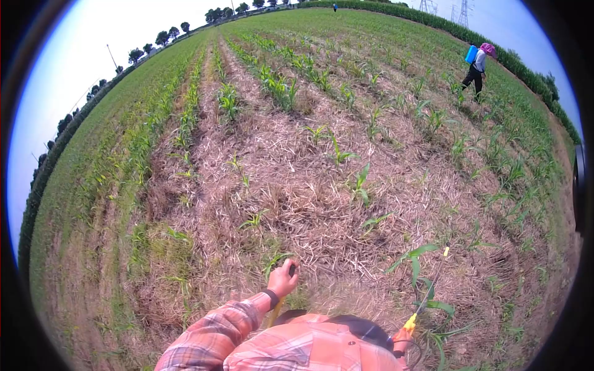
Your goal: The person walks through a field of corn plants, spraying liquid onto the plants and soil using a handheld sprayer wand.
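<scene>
My left hand (283,279), with a dark band at its wrist, is closed around the dark end of a pump handle (292,269). A yellow bar (274,314) runs down from that fist beside my plaid sleeve. Low on the right, my right hand (402,339) grips a spray wand (411,321) by its yellow handle. The thin rod slants up and forward to a yellow nozzle (446,251). Beside the wand stands a leafy green corn plant (416,267), its leaves overlapping the rod in this view.
Rows of young corn plants (281,89) stretch away over ground covered in dry straw (297,185). At the right a person (477,71) in a pink head covering carries a blue backpack tank (471,54). Another figure (335,7) stands far off. Trees and pylons line the horizon.
</scene>
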Action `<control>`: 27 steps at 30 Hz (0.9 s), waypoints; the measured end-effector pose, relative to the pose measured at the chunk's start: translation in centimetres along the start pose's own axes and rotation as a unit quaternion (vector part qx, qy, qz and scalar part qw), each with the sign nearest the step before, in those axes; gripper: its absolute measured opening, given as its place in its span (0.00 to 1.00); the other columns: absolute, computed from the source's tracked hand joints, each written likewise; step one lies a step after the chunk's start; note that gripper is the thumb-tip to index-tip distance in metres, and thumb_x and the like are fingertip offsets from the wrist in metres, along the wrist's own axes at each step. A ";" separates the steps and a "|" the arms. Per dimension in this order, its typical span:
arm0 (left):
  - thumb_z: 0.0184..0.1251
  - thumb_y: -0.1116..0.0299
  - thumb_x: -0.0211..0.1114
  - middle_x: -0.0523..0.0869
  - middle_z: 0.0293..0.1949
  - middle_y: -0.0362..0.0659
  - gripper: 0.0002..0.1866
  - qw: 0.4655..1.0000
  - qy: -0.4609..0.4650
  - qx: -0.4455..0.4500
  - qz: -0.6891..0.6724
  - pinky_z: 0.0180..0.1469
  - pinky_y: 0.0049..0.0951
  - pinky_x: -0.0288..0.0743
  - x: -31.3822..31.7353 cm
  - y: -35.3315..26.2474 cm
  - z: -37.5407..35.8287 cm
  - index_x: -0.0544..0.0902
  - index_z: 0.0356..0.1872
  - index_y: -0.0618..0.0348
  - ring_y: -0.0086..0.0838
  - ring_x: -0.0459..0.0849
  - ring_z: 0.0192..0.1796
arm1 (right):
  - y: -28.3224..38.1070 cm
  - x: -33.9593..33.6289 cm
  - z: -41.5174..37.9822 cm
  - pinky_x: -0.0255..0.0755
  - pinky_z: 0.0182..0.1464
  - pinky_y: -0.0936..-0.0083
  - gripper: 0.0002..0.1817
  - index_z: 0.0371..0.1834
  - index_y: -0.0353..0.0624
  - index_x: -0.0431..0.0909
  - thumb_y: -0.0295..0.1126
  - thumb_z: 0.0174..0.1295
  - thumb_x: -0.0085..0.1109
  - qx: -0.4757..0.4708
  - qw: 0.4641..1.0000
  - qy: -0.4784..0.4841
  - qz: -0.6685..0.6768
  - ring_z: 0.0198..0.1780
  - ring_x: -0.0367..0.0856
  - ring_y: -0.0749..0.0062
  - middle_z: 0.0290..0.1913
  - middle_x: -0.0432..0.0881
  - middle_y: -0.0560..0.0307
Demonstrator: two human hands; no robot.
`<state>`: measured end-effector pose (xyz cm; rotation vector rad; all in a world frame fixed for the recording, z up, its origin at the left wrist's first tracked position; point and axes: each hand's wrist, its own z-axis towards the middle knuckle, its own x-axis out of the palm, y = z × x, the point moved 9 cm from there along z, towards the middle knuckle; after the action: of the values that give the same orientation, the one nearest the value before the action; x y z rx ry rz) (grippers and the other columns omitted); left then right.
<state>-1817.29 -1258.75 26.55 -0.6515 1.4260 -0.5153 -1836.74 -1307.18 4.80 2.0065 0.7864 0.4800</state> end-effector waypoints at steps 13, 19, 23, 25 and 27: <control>0.49 0.71 0.62 0.73 0.18 0.43 0.11 0.981 -0.178 -0.058 -0.054 0.23 0.27 0.67 -11.4 -1.6 -8.5 0.71 0.34 0.57 0.29 0.75 0.20 | -1.8 18.4 0.7 0.65 0.21 0.76 0.13 0.27 0.40 0.72 0.40 0.57 0.52 -0.052 0.857 0.417 -0.299 0.19 0.73 0.76 0.18 0.75 0.57; 0.49 0.70 0.61 0.75 0.18 0.44 0.11 0.971 -0.200 -0.127 0.000 0.24 0.30 0.69 -10.7 0.7 -10.6 0.70 0.35 0.55 0.33 0.77 0.21 | -1.4 21.8 -3.0 0.68 0.32 0.70 0.17 0.32 0.40 0.76 0.44 0.54 0.53 -0.121 0.717 0.443 -0.524 0.30 0.77 0.68 0.24 0.77 0.48; 0.48 0.68 0.58 0.77 0.21 0.50 0.12 0.969 -0.140 -0.197 0.044 0.28 0.40 0.70 -7.3 4.7 -10.6 0.70 0.36 0.51 0.46 0.78 0.26 | -2.5 21.1 -2.7 0.67 0.29 0.73 0.15 0.30 0.39 0.75 0.42 0.55 0.53 -0.122 0.750 0.450 -0.468 0.28 0.77 0.73 0.21 0.76 0.55; 0.48 0.68 0.58 0.77 0.21 0.50 0.12 0.972 -0.146 -0.169 0.078 0.29 0.41 0.71 -6.3 5.5 -10.8 0.70 0.36 0.52 0.46 0.78 0.27 | -1.5 20.4 -4.0 0.68 0.26 0.75 0.14 0.30 0.40 0.75 0.41 0.56 0.54 -0.105 0.760 0.445 -0.462 0.25 0.77 0.75 0.19 0.76 0.57; 0.47 0.68 0.57 0.78 0.22 0.50 0.12 0.971 -0.138 -0.187 0.062 0.30 0.42 0.71 -5.5 6.8 -11.2 0.70 0.36 0.51 0.46 0.78 0.27 | -1.1 19.3 -2.6 0.66 0.20 0.80 0.12 0.30 0.41 0.74 0.39 0.57 0.53 -0.033 0.816 0.406 -0.410 0.19 0.74 0.78 0.18 0.75 0.59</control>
<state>-1829.28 -1251.20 25.63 -0.8914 1.2962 -0.0485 -1824.74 -1291.83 5.75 1.1376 1.9977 0.8146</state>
